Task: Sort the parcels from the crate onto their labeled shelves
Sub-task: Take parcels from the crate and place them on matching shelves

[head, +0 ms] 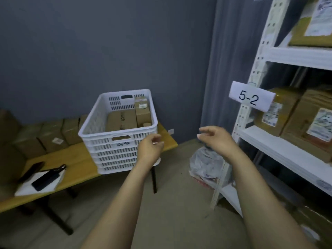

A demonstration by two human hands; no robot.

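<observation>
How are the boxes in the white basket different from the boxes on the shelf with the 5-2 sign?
The boxes in the white crate look smaller than the boxes on the 5-2 shelf. The crate boxes sit low inside walls full of slots; the shelf boxes stand in the open. The shelf boxes show big white paper labels facing out; the crate boxes show only small ones. All are brown cardboard.

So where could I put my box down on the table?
Bare table shows between the notebook and the crate. Behind it, boxes crowd the wall side. The 5-2 shelf has a bare front edge beside its parcels.
</observation>
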